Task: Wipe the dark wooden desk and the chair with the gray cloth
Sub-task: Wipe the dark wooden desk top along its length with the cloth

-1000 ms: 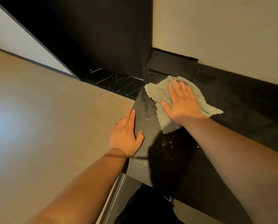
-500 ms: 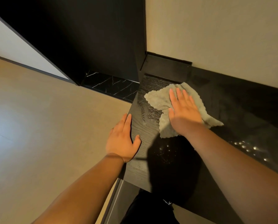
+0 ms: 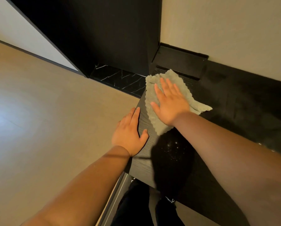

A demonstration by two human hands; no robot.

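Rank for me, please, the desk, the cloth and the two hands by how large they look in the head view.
1. desk, by far the largest, though it runs out of frame.
2. cloth, partly under the right hand.
3. left hand and right hand: about alike, so no ranking between them.

Home room: dark wooden desk (image 3: 234, 111), beige floor (image 3: 55, 111).
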